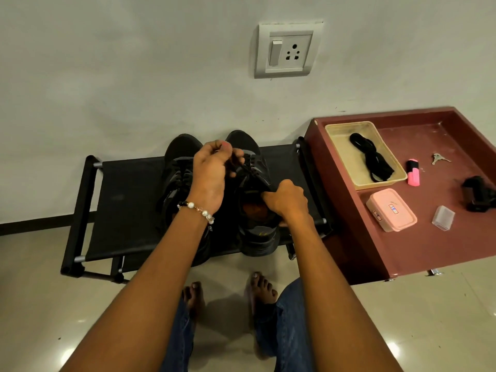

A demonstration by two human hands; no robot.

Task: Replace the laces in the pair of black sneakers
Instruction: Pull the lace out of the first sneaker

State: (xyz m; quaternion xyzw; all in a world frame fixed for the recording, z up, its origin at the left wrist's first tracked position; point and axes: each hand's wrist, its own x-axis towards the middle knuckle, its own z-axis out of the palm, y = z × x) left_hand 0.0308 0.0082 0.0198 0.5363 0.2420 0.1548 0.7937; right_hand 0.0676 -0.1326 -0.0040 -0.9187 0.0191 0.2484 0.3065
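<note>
Two black sneakers stand side by side on a low black shoe rack [128,200], toes toward the wall. The left sneaker [177,167] is partly behind my left wrist. My left hand [212,170] hovers over the right sneaker [255,210] and pinches its black lace near the upper eyelets. My right hand [285,200] grips the right sneaker at the side of its collar. A bundle of black laces [373,159] lies in a beige plastic tray [346,162] on the maroon table.
The maroon table [402,245] stands right of the rack, carrying a pink lidded box [390,210], a pink highlighter [413,173], keys [438,158], a small clear case [442,218] and a black object [479,194]. A wall socket [288,51] is above. My bare feet rest on the tiled floor.
</note>
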